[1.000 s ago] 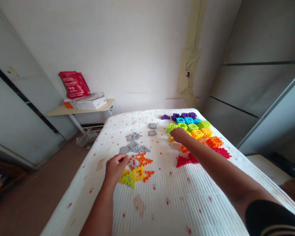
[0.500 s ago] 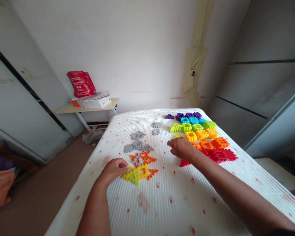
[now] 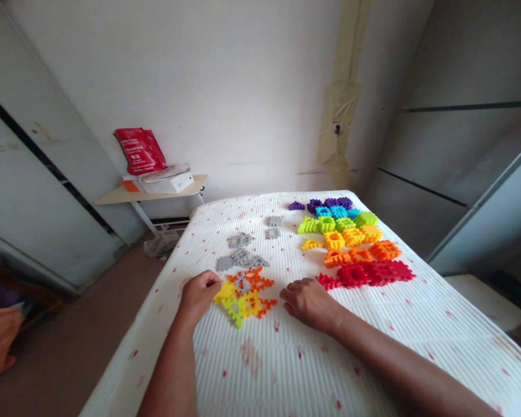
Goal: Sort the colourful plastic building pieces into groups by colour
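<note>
A flat cluster of joined plastic pieces (image 3: pixel 245 296) in yellow, green, orange and grey lies on the white mattress (image 3: pixel 312 365). My left hand (image 3: pixel 201 293) is closed, pinching the cluster's yellow left corner. My right hand (image 3: pixel 309 301) rests knuckles up just right of the cluster, fingers curled under; whatever is in them is hidden. A red piece (image 3: pixel 329 282) lies just beyond it. Loose grey pieces (image 3: pixel 242 258) lie behind the cluster.
Sorted rows of pieces sit at the far right of the mattress: purple (image 3: pixel 325 204), blue (image 3: pixel 336 212), green (image 3: pixel 327 225), yellow (image 3: pixel 352 236), orange (image 3: pixel 375 251), red (image 3: pixel 375 272). A small side table (image 3: pixel 150 194) with a red bag (image 3: pixel 139 150) stands by the wall. Grey cabinets (image 3: pixel 464 150) stand to the right.
My right hand has drawn back from the yellow and green rows to beside the cluster. My left hand has slid from the cluster's top edge to its yellow corner.
</note>
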